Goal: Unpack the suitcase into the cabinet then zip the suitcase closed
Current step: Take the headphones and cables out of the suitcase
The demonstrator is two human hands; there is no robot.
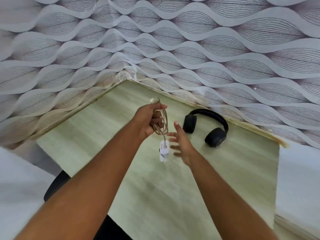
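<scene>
Patterned wallpaper with grey wavy leaf shapes fills the upper half of the frame, its two walls meeting in a corner just left of centre. Below it a pale green wood-grain surface, the cabinet's top or shelf, spreads from that corner toward the lower right of the frame. Black over-ear headphones lie on this surface right of centre, close to the wall edge, earcups down. Two bare forearms reach in from the bottom edge. The left hand, at centre frame, has its fingers curled round a looped bundle of tan braided cable, held above the surface; a white plug hangs from the bundle's lower end, somewhat blurred. The right hand is just right of the plug, fingers spread and loosely straight, holding nothing; whether it touches the plug cannot be told. The suitcase is out of view.
</scene>
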